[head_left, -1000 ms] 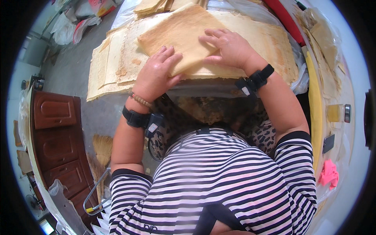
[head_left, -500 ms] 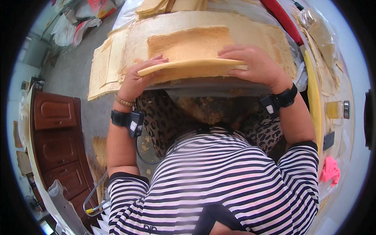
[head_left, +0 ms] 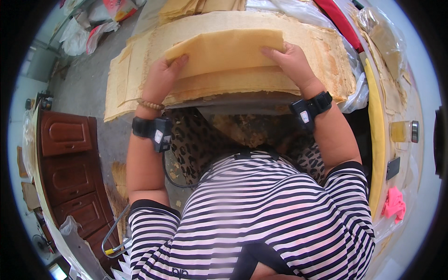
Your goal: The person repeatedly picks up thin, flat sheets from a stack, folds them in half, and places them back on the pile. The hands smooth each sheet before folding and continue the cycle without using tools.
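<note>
Grey concrete floor (head_left: pixel 86 88) runs along the left, with a brown wooden cabinet (head_left: pixel 65 163) of raised panels standing on it and crumpled plastic bags (head_left: pixel 81 30) farther off. Straight ahead lies the counter (head_left: pixel 242 108), its front edge showing dark beneath a wide stack (head_left: pixel 322 51) of thin, tan sheets, dry and papery, with ragged, flaking edges and browner patches toward the right.

On top of that stack both hands hold a folded sheet (head_left: pixel 228 51). It is pale yellow-tan, smooth and matte, a long flat rectangle doubled over so that a rounded fold faces the person. Its long axis runs left to right across the view, parallel to the counter's front edge, and its short side points away from the person. It lies near the stack's middle, toward the near edge.

The left hand (head_left: pixel 161 79) has its grip closed on the sheet's left end, fingers curled under the fold and the thumb on top. The right hand (head_left: pixel 291 60) pinches the right end likewise, fingers spread over the upper face. Each wrist wears a black strap; the left one also has a beaded bracelet (head_left: pixel 150 105).

To the right, a yellow strip (head_left: pixel 375 140) curves along the counter's side, with a glass jar (head_left: pixel 403 131) of amber liquid beside it and a pink cloth (head_left: pixel 394 204) lower down.
</note>
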{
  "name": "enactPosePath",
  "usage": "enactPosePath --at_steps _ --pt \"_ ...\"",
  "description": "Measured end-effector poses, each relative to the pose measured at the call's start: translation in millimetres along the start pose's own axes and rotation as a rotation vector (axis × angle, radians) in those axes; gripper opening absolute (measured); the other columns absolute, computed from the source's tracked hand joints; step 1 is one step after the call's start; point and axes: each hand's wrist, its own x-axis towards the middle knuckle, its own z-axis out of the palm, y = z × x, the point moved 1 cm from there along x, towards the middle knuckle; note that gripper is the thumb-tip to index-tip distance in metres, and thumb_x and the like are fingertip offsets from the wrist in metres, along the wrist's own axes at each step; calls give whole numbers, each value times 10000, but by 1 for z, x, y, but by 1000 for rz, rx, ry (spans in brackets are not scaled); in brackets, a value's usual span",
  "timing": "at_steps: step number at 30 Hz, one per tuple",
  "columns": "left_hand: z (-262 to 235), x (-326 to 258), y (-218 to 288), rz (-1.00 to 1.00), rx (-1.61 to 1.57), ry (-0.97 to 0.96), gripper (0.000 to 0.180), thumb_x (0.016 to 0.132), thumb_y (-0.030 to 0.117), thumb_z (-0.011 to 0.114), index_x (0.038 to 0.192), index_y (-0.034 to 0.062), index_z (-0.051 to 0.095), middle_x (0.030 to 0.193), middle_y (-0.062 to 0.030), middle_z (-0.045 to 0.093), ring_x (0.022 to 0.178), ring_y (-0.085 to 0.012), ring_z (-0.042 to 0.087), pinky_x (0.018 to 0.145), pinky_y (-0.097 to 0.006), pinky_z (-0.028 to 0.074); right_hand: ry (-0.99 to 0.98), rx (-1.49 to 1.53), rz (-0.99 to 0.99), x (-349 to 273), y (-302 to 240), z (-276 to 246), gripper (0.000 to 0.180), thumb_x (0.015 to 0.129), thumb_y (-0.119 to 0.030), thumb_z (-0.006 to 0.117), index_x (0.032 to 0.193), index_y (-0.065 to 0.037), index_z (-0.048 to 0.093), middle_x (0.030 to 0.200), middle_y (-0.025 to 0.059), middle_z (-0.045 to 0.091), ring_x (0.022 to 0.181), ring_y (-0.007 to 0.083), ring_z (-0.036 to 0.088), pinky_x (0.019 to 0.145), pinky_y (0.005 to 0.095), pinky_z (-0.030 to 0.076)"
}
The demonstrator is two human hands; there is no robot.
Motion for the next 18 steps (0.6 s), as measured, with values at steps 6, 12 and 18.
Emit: enactPosePath --at_steps 6,12,18 --pt "30 2 12 -43 657 298 449 1002 327 733 1346 43 682 1297 -151 732 1152 -284 709 927 -370 549 208 -158 -13 9 7 13 481 886 -260 824 1217 71 714 1024 117 794 884 145 745 810 302 594" --pt "77 -3 41 641 960 300 689 1013 546 628 1584 187 490 1660 -152 430 1565 -280 344 1264 -448 286 287 -370 12 17 10 14 590 859 -281 807 1302 81 664 1093 190 785 969 246 763 877 340 594" --pt "98 10 29 503 1031 -118 820 987 707 518 1596 159 471 1689 -135 391 1588 -369 292 1300 -482 201 562 -1018 -533 0 -13 37 764 945 -428 779 1536 -20 519 1484 203 615 1360 311 604 1142 417 464"
